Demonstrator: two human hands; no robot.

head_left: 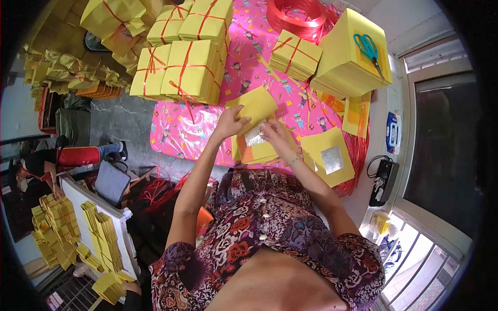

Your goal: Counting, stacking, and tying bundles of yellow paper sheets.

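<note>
In front of me lies a small pile of yellow paper sheets with an orange patch and a silver foil square showing on top. A raised yellow sheet covers the far part of this pile. My left hand is closed on the near left edge of that raised sheet. My right hand has its fingers curled at the foil square, close to the raised sheet; what they pinch, if anything, is hidden. Right of the pile are more yellow sheets, the top one with a silver foil square.
Yellow bundles tied with red ribbon stand far left on the pink patterned table cover. A tall yellow paper stack bears teal-handled scissors. Behind lies a red ribbon coil. Another person is by bundles at left.
</note>
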